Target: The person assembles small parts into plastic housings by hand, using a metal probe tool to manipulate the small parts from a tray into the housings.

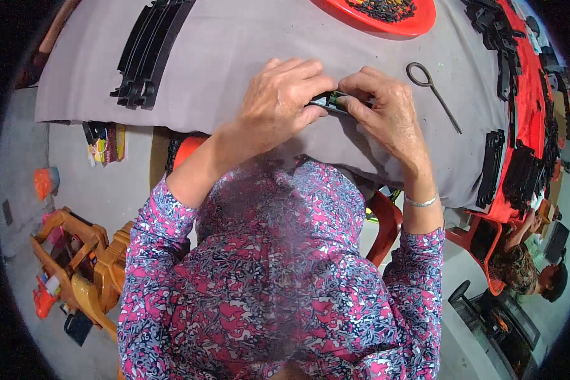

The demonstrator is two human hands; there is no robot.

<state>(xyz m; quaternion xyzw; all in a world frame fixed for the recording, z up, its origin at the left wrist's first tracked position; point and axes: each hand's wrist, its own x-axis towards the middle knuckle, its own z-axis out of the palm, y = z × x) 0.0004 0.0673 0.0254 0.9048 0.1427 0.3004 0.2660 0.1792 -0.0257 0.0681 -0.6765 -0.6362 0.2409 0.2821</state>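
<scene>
Near the table's front edge, a narrow black plastic strip (337, 106) spans the gap between my two hands. My left hand (286, 95) grips its left end, thumb below and fingers above. At the other end, my right hand (381, 104) pinches it, with the thumb pressed on a small green spot at its middle. The fingers cover most of the strip, so its full shape is hidden. To the right of my right hand lies a dark metal rod with a ring at one end (434, 95).
A grey cloth (228, 38) covers the table. Long black plastic strips (151, 54) lie at the far left. A red bowl (392, 24) of small dark and yellow pieces stands at the back. More black parts (493, 168) line the right, where another person (529, 269) sits beyond.
</scene>
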